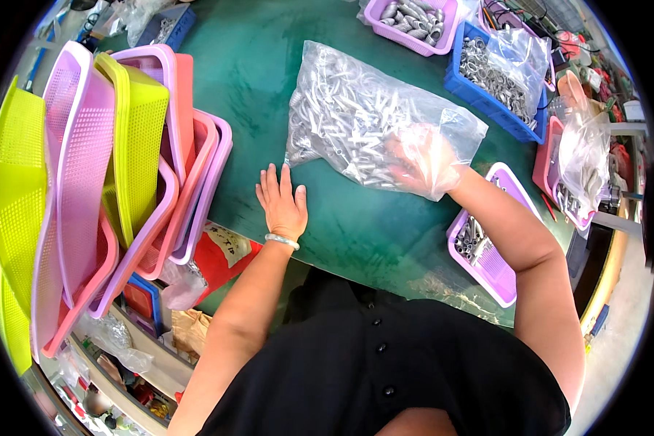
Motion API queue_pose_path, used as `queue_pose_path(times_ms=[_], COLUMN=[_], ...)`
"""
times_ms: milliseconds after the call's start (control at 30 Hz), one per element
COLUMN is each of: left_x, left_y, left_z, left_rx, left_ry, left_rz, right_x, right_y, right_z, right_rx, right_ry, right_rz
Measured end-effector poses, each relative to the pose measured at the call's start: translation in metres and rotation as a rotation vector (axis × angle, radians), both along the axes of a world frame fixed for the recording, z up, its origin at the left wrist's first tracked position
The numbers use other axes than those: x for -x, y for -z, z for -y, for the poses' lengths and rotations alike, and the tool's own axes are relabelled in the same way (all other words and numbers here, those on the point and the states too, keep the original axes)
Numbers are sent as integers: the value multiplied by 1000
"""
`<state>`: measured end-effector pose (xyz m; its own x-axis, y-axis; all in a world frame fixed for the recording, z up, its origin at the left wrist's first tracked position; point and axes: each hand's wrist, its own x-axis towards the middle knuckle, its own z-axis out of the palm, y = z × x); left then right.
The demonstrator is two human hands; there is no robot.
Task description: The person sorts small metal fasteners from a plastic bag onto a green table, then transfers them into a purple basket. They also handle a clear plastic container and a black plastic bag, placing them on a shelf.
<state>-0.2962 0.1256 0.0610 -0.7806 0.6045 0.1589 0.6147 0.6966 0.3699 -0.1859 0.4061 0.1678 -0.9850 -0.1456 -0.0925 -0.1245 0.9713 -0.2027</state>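
Observation:
A large clear plastic bag (356, 116) full of small silver metal parts lies on the green table. My right hand (423, 156) reaches inside it through the mouth on the right and is seen only through the plastic. Glare and wrinkles blur its fingers, so whether they grip any parts does not show. My left hand (281, 203) rests flat on the tabletop near the bag's lower left corner, fingers stretched out and holding nothing. A pale bracelet (282, 241) circles that wrist. Under my right forearm sits a purple basket (498, 272) with several small metal parts in it.
Stacked purple, yellow-green and pink baskets (83, 182) stand on the left. At the far right are a purple basket of metal pieces (423, 47), a blue bin of metal rings (487, 99) and a pink basket (548, 156). The table's front edge (356, 280) meets my body.

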Motion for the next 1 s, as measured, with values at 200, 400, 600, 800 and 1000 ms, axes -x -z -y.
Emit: queue_pose_path(times_ms=[200, 400, 600, 800, 1000], left_x=[1, 1, 0, 1, 1], left_y=[0, 0, 0, 3, 3], left_z=[-3, -3, -2, -2, -3], left_rx=[-3, -8, -16, 4, 8], left_ry=[2, -4, -9, -2, -6], left_rz=[7, 2, -12, -33, -25], right_x=[36, 32, 18, -12, -47], right_y=[4, 27, 19, 40, 25], right_z=[14, 26, 21, 12, -6], right_rx=[213, 164, 258, 324, -71], right_ry=[-132, -120, -151, -49, 10], right_rz=[-322, -204, -109, -118, 131])
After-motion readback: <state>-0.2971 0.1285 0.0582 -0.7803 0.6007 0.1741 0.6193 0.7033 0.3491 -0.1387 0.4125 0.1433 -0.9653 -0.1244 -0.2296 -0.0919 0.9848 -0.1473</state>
